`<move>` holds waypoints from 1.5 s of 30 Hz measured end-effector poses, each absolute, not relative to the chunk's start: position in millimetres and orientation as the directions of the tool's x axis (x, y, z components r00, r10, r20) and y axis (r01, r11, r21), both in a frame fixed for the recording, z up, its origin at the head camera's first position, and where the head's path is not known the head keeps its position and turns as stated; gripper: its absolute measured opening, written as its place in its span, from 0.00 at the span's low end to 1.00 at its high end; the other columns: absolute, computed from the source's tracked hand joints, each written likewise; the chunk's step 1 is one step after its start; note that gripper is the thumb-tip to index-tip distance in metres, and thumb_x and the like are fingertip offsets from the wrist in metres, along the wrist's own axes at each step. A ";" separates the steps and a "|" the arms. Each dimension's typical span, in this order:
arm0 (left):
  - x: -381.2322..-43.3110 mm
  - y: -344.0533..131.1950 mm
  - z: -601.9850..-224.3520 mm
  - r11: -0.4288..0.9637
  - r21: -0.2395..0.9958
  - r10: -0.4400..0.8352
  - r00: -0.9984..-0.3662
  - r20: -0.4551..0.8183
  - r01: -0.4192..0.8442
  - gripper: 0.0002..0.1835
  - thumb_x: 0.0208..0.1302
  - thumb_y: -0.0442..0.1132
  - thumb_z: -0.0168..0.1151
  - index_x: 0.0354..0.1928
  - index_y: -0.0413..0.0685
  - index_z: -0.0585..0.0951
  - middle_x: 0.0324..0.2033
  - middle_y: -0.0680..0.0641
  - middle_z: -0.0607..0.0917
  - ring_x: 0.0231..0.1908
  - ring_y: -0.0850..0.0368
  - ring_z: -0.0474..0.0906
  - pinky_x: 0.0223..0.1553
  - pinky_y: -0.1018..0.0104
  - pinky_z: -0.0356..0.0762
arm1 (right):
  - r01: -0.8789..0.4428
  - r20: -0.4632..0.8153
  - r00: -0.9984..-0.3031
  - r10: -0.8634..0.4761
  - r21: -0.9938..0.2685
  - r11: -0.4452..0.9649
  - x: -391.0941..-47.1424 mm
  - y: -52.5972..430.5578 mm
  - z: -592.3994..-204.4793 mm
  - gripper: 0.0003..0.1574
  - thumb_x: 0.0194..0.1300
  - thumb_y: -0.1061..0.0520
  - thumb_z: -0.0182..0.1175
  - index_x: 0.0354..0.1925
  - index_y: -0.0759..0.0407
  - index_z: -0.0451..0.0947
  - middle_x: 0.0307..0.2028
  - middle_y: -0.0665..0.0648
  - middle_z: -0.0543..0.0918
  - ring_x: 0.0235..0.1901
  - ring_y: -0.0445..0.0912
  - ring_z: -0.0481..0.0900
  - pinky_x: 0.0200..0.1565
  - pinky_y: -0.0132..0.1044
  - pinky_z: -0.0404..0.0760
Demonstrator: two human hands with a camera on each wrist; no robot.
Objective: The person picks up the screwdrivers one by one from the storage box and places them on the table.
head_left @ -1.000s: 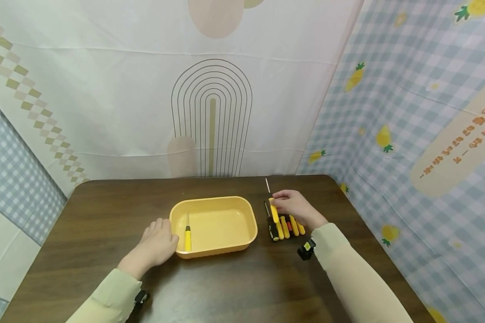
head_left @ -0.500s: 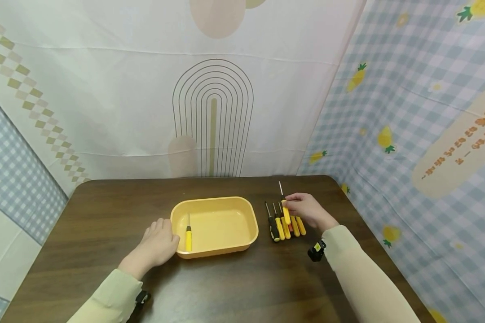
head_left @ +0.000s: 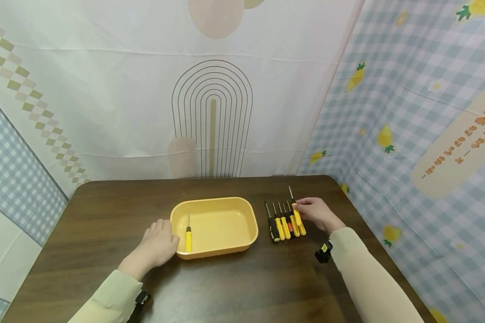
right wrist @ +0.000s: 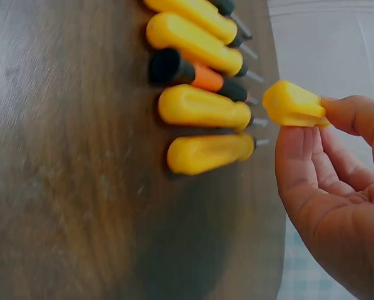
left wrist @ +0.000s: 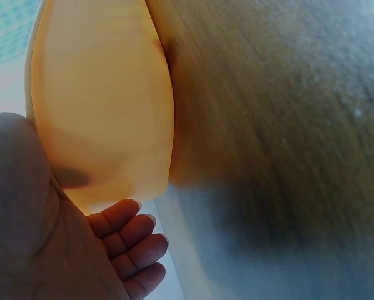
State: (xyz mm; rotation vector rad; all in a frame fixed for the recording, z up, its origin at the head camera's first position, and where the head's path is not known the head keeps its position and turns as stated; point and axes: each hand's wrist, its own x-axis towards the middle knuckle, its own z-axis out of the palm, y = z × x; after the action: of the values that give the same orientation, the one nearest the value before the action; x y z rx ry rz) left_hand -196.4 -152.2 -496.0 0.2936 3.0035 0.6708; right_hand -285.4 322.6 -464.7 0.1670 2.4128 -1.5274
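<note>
My right hand pinches a yellow-handled screwdriver between thumb and fingers, its thin shaft pointing toward the back of the table. It is above the right end of a row of screwdrivers, mostly yellow-handled. In the right wrist view the held handle shows end-on, beyond the row's shaft ends. My left hand rests at the left end of a yellow plastic tray, thumb along its near corner and relaxed fingers beside its wall. Inside the tray, at its left, lies another yellow screwdriver.
One black-handled screwdriver lies at the row's left end, and an orange-and-black one lies among the yellow ones. Everything stands on a dark wooden table. Printed cloths hang behind it and at the sides.
My right hand has moved right along the row with the screwdriver, from over its left end to its right end, and slightly nearer. The left hand and tray have stayed put.
</note>
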 end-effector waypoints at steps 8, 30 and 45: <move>-195.5 -151.8 -494.5 0.890 0.418 0.200 -0.980 -0.006 0.180 0.14 0.64 0.41 0.48 0.41 0.33 0.69 0.35 0.42 0.67 0.39 0.44 0.64 0.44 0.47 0.64 | 0.280 -0.284 -0.956 0.067 -0.826 0.489 -280.5 339.5 -476.9 0.26 0.70 0.56 0.57 0.58 0.73 0.70 0.55 0.70 0.73 0.53 0.58 0.76 0.49 0.45 0.78; -195.8 -150.5 -494.2 0.890 0.421 0.196 -0.981 -0.004 0.176 0.14 0.63 0.40 0.48 0.41 0.32 0.69 0.35 0.41 0.68 0.39 0.43 0.65 0.45 0.46 0.64 | 0.275 -0.244 -0.960 0.139 -0.711 0.647 -277.5 352.8 -498.4 0.18 0.67 0.57 0.60 0.48 0.71 0.76 0.43 0.64 0.78 0.34 0.49 0.77 0.32 0.38 0.78; -196.7 -152.2 -497.6 0.888 0.425 0.196 -0.981 -0.004 0.176 0.14 0.63 0.40 0.48 0.41 0.33 0.69 0.35 0.42 0.67 0.39 0.43 0.65 0.45 0.46 0.64 | 0.304 -0.298 -0.948 0.114 -0.733 0.609 -277.7 353.9 -496.0 0.17 0.68 0.60 0.57 0.50 0.72 0.75 0.45 0.66 0.78 0.38 0.49 0.79 0.38 0.40 0.81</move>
State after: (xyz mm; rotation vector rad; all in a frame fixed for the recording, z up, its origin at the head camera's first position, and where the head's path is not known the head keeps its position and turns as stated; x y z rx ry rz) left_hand -196.7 -152.2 -497.6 0.2962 3.0069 0.6701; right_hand -277.7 353.9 -496.0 0.3447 2.6131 -1.2526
